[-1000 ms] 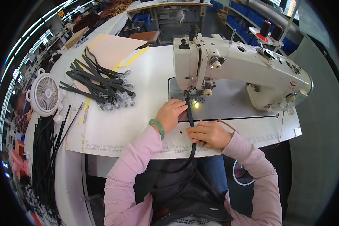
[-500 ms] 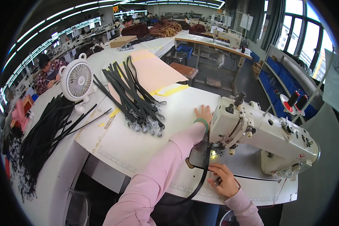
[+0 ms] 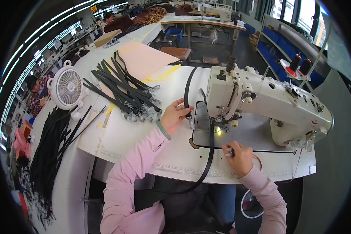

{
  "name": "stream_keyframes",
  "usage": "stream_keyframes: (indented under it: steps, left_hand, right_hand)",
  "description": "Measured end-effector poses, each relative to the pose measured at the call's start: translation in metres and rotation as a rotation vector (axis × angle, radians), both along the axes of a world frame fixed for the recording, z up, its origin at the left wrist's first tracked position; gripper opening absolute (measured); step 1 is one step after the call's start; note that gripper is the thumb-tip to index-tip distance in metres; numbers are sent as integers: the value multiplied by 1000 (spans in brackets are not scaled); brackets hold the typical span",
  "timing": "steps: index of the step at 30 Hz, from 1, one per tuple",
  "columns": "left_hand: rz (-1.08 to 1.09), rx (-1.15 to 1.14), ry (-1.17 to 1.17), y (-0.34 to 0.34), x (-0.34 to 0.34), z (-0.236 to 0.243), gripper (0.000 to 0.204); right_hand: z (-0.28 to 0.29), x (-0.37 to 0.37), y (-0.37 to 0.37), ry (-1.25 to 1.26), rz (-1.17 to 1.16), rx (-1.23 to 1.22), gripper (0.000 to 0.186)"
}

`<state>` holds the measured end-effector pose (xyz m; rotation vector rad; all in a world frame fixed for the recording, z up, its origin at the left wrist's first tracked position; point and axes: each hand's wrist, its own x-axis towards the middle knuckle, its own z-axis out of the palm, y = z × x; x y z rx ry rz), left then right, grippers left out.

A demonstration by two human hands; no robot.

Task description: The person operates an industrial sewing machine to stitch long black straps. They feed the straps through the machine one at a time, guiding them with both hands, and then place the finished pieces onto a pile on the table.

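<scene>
My left hand (image 3: 174, 118), left of the sewing machine (image 3: 261, 99), pinches a black strap (image 3: 188, 87) near its end, where a clear plastic-wrapped piece (image 3: 191, 123) hangs. From there the strap runs away across the white table and curves behind the machine head. A black strap length (image 3: 210, 156) also comes from under the lit needle area and bends over the table's front edge; whether both are one strap I cannot tell. My right hand (image 3: 241, 159) is closed in front of the metal bed plate, round a small greyish object whose kind is unclear.
A bundle of black straps (image 3: 123, 87) with plastic-wrapped ends lies left on a pink sheet (image 3: 150, 58). Another dark bundle (image 3: 50, 152) hangs over the far-left edge beside a white fan (image 3: 67, 86). Thread spools (image 3: 295, 62) stand right. A co-worker (image 3: 36, 93) sits far left.
My left hand has come back from beside the machine head toward me and now grips a strap end. My right hand has drawn away from the strap at the needle. The view has shifted.
</scene>
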<state>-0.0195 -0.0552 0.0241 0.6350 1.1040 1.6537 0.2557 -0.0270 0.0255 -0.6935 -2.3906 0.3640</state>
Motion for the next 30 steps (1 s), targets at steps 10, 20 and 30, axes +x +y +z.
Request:
stream_keyframes:
  steps: [10, 20, 30]
  left_hand:
    - [-188, 114, 85, -48, 27, -15, 58]
    - [-162, 151, 220, -56, 31, -7, 69]
    - [-188, 202, 259, -59, 20, -16, 71]
  right_hand:
    - [6, -77, 11, -249, -126, 540, 21]
    - [3, -28, 4, -2, 305, 33, 33]
    - [-1, -15, 3, -111, 525, 122, 34]
